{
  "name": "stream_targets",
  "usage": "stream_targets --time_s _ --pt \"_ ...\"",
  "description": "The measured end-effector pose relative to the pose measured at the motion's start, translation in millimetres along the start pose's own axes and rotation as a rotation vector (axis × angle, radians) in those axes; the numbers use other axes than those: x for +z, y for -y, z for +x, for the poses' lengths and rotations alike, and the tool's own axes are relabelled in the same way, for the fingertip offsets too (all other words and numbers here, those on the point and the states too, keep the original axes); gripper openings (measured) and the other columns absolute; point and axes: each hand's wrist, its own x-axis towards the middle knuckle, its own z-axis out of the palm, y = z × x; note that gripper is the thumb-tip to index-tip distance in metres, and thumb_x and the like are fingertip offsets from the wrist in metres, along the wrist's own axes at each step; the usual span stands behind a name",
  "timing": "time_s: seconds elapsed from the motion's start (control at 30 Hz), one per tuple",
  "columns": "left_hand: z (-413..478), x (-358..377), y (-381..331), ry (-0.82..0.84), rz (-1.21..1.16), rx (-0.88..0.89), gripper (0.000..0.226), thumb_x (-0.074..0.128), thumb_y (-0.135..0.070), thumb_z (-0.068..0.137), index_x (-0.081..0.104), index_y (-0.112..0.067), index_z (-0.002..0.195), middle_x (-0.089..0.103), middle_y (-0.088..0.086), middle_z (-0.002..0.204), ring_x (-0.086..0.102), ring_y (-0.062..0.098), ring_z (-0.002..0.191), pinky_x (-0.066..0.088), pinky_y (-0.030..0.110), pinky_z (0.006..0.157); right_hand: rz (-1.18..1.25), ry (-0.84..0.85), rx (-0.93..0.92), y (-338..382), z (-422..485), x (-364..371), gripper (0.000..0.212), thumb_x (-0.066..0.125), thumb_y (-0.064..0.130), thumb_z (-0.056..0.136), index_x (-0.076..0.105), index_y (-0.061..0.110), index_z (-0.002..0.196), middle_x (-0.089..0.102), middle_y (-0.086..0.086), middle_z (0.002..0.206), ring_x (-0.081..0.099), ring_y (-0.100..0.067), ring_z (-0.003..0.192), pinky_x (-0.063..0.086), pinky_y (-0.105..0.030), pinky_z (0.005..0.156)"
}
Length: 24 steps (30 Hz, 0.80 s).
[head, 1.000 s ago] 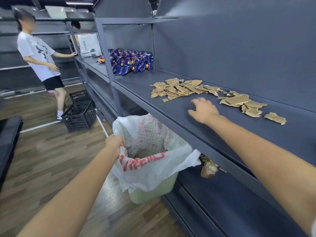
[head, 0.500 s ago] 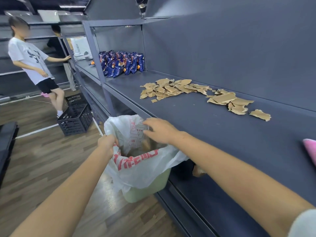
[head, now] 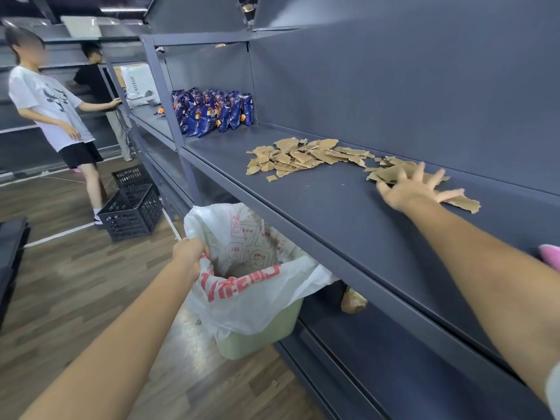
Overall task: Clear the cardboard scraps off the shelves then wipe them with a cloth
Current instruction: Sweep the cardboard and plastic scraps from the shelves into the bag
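- Head view, right of centre: the right hand (head: 415,189) lies with fingers spread wide over the nearer cluster of cardboard scraps (head: 391,174). It has closed on nothing yet.
- Lower centre, the left hand (head: 189,257) grips the rim of the white plastic bag (head: 251,298) lining the pale green bin (head: 260,338), holding the mouth open below the shelf (head: 333,213).
- A larger heap of scraps (head: 300,159) sits mid-frame on the same shelf, apart from the hand.
- Risk: the bag mouth is down and to the left of the hand, partly tucked under the shelf's front edge. Pieces raked straight forward would likely miss it and land on the floor or the lower shelf.
- Risk: a splayed hand gathers thin, flat pieces poorly. Small flakes may slip between the fingers and be left on the shelf, so the wipe would only smear them about.
- Risk: a hard tug by the left hand could pull the liner off the bin.
- Risk: the forearm passes near the pink cloth (head: 551,256) at the right edge. A wide sweep may knock it off.
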Motion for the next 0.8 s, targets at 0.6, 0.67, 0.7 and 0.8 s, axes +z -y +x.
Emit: stream_targets --time_s 0.6,0.67,0.7,0.8 --pt "0.5 -5.0 1.3 0.009 0.018 0.014 0.054 0.043 0.021 0.072 0.051 0.002 0.122 0.046 0.016 0.102 0.047 0.033 0.097 0.047 0.033 0.069 0.043 0.089 -0.390 84.7 -60.4 23.8 0.062 0.020 0.064 0.089 0.034 0.032 0.140 0.017 -0.003 0.154 0.011 -0.041 0.139 0.010 -0.068 0.106" --pt "-0.3 -4.9 1.0 0.005 0.029 0.011 0.054 0.043 0.021 0.072 0.050 0.002 0.123 0.047 0.015 0.098 0.047 0.033 0.098 0.050 0.036 0.077 0.022 0.070 -0.455 94.4 -71.1 27.2 0.062 0.020 0.064 0.089 0.037 0.030 0.137 0.024 -0.004 0.151 0.018 -0.041 0.137 0.013 -0.069 0.104" --pt "-0.6 -4.8 0.6 0.004 0.038 0.009 0.055 0.043 0.021 0.073 0.049 0.001 0.124 0.046 0.015 0.099 0.047 0.033 0.100 0.049 0.038 0.085 0.014 0.061 -0.485 98.4 -76.5 28.7 0.061 0.020 0.064 0.089 0.040 0.029 0.136 0.027 -0.005 0.149 0.021 -0.040 0.135 0.015 -0.069 0.104" --pt "0.3 -5.1 0.2 -0.002 0.065 0.004 0.054 0.043 0.020 0.073 0.049 0.002 0.123 0.047 0.015 0.099 0.048 0.034 0.101 0.049 0.040 0.091 0.010 0.043 -0.564 107.2 -92.6 32.8 0.059 0.021 0.062 0.089 0.044 0.028 0.131 0.032 -0.006 0.146 0.026 -0.040 0.130 0.021 -0.063 0.103"
